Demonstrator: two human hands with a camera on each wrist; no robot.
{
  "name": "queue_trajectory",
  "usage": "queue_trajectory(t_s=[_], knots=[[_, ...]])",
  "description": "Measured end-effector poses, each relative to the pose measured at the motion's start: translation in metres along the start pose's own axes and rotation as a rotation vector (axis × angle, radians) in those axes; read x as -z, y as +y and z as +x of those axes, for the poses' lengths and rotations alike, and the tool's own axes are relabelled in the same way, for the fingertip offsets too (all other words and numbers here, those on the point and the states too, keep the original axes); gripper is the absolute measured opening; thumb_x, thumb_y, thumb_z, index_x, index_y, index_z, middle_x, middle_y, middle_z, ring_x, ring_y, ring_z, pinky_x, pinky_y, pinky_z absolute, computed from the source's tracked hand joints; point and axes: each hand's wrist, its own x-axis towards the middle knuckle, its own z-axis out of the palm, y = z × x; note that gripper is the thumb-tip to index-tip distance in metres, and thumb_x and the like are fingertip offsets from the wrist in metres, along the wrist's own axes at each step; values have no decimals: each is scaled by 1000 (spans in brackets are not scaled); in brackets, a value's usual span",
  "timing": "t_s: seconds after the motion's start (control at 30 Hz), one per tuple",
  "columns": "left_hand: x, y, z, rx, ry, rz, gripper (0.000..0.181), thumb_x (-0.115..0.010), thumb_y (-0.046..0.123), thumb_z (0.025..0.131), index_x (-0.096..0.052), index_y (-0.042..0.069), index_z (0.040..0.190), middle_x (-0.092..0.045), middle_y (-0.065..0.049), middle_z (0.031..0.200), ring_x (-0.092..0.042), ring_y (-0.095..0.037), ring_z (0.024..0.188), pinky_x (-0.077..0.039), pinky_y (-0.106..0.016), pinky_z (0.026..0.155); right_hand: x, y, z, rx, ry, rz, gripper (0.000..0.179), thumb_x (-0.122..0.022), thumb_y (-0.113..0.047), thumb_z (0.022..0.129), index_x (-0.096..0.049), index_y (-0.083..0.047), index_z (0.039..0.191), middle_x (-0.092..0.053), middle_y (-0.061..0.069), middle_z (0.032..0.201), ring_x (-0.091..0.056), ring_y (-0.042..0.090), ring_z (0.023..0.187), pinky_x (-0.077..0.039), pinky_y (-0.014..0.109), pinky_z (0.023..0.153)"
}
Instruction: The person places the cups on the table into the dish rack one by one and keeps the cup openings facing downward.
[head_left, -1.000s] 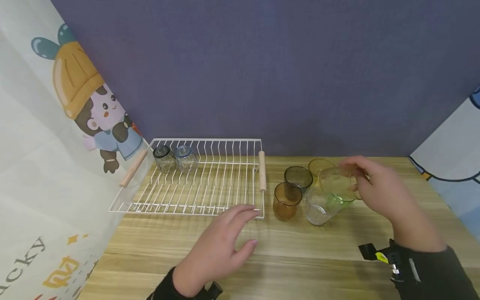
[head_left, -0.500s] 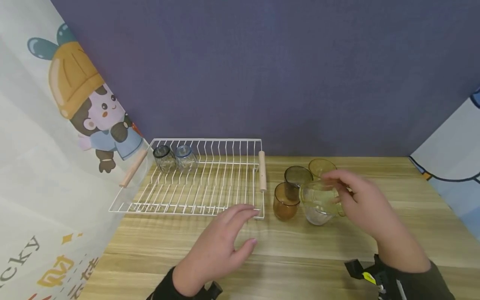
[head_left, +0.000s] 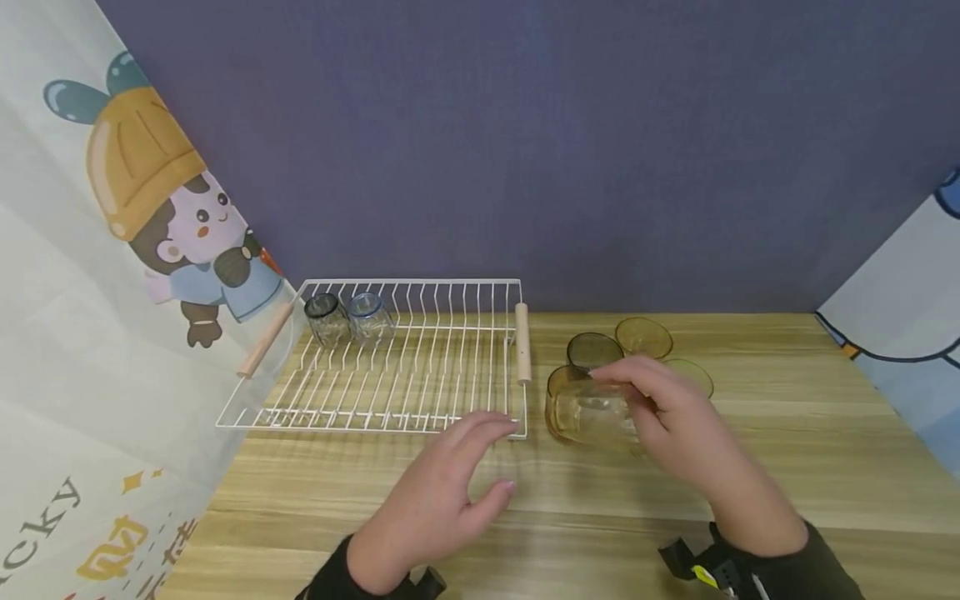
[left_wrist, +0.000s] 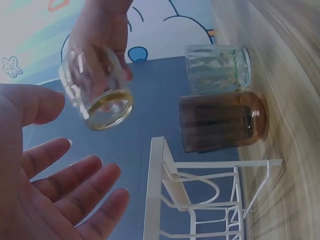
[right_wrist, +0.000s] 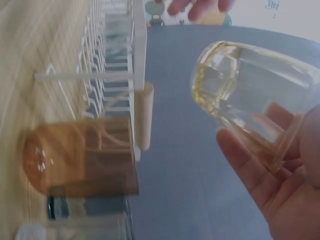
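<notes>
My right hand (head_left: 675,417) grips a clear, yellow-tinted drinking glass (right_wrist: 260,85), tipped on its side in the air. Its thick yellow base points left, toward my left hand. In the head view this glass overlaps the amber glass (left_wrist: 220,122) standing on the table. My left hand (head_left: 442,492) holds nothing; its fingers are spread and loosely bent by the front right corner of the white wire rack (head_left: 420,431). Inside that rack, at the back left, sit a dark-tinted glass (head_left: 327,321) and a blue-tinted one (head_left: 371,321).
Beyond the right hand stand a grey glass (head_left: 592,348), a yellow glass (head_left: 643,336) and a green-rimmed glass (head_left: 697,372). A ribbed clear glass (left_wrist: 217,67) is hidden behind the hand in the head view. The rack has wooden handles (head_left: 522,342); a dark wall panel (head_left: 570,167) rises behind.
My right hand has carried the yellow-tinted glass left and toward me, from over the green-rimmed glass to in front of the amber one. My left hand has stayed put.
</notes>
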Motion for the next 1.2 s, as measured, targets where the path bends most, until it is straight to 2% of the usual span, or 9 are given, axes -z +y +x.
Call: queue_trajectory(t_s=[0.13,0.23,0.33,0.43,0.53,0.67,0.87,1.03,1.2], knots=[[-1,0,0,5,9,-37,57,-67,31,88,-50,14,139,-49,6,139,-43,-9,130,-40,-34,109,-10,-4,1,39,30,89,54,-50,21,82,-67,-18,116,-66,-5,106,-52,4,72,-40,14,59],[-2,1,0,1,24,-55,59,-68,29,87,-47,15,141,-48,5,141,-43,-9,131,-41,-35,109,-18,-7,3,97,59,151,57,-47,23,79,-68,-16,114,-67,-4,106,-60,9,91,-47,14,73],[-2,0,0,-21,40,-70,61,-66,29,88,-43,14,143,-47,2,142,-44,-13,131,-42,-37,108,-25,-10,3,137,86,186,58,-46,25,75,-69,-13,113,-66,-4,109,-61,11,99,-49,16,84],[-2,0,1,-45,55,-87,61,-64,28,89,-41,12,144,-46,-1,143,-45,-16,129,-43,-39,106,-29,-13,4,156,121,227,59,-43,25,73,-69,-10,112,-67,-1,106,-60,11,95,-49,16,79],[-2,0,1,-62,79,-115,61,-64,26,90,-41,10,143,-46,-3,143,-47,-17,128,-45,-39,105,-30,-16,4,140,153,258,60,-39,26,72,-69,-8,111,-67,0,103,-60,11,92,-49,16,75],[-2,2,3,-91,135,-168,65,-66,23,87,-39,7,143,-45,-7,143,-48,-20,125,-47,-38,102,-34,-21,2,92,173,282,58,-42,27,74,-69,-9,111,-68,0,105,-60,12,96,-49,18,78],[-1,5,5,-91,188,-273,71,-70,20,84,-36,5,145,-46,-8,140,-51,-20,118,-49,-38,98,-44,-33,-2,29,133,392,49,-53,22,82,-68,-10,115,-67,2,108,-62,13,94,-51,18,69],[-4,5,3,-60,179,-303,71,-70,27,85,-37,9,146,-47,-6,139,-51,-19,119,-50,-39,97,-55,-43,-6,-41,97,437,49,-53,20,85,-67,-13,119,-66,0,108,-63,14,95,-56,23,79],[-8,6,0,-1,139,-307,71,-68,37,88,-35,15,147,-43,-2,145,-47,-20,127,-46,-45,103,-65,-49,-5,-13,181,388,51,-54,23,78,-69,-10,115,-65,0,107,-61,14,92,-54,19,71]])
